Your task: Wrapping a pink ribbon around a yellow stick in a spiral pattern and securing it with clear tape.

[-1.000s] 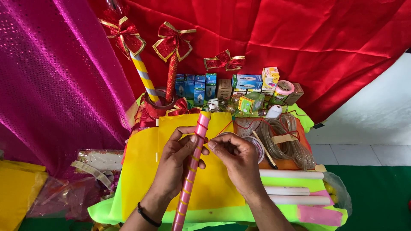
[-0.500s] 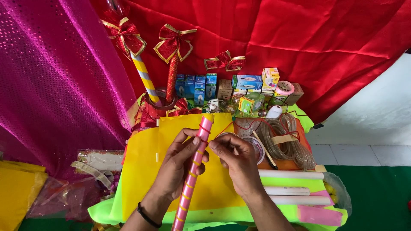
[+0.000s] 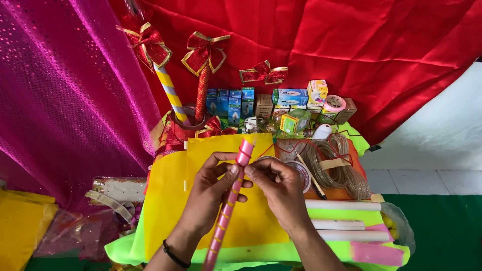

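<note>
In the head view, a long pink tube (image 3: 230,200) wound with a yellow spiral stripe is held upright-tilted over a sheet of yellow paper (image 3: 165,200) that is spread on the surface (image 3: 381,251). The left hand (image 3: 208,195) is curled round the tube just below its top end, thumb and fingers closed on it. The right hand (image 3: 281,188) is pinched shut at the tube's upper part, its fingertips touching the tube; a thin red thread (image 3: 261,153) is seen running from the tube's top toward the right, and whether it is caught between those fingertips cannot be told.

The tube is judged to be light and fairly stiff, likely a wrapped paper or plastic pipe, with a smooth, somewhat slippery skin that could be dented by a hard squeeze. It is best taken round the shaft near the top, as is done here, with a gentle grip.

Behind the hands, red bows (image 3: 203,50) on striped sticks, small boxes (image 3: 291,98), a coil of clear cable (image 3: 336,170) and white tubes (image 3: 344,206) are laid out.
</note>
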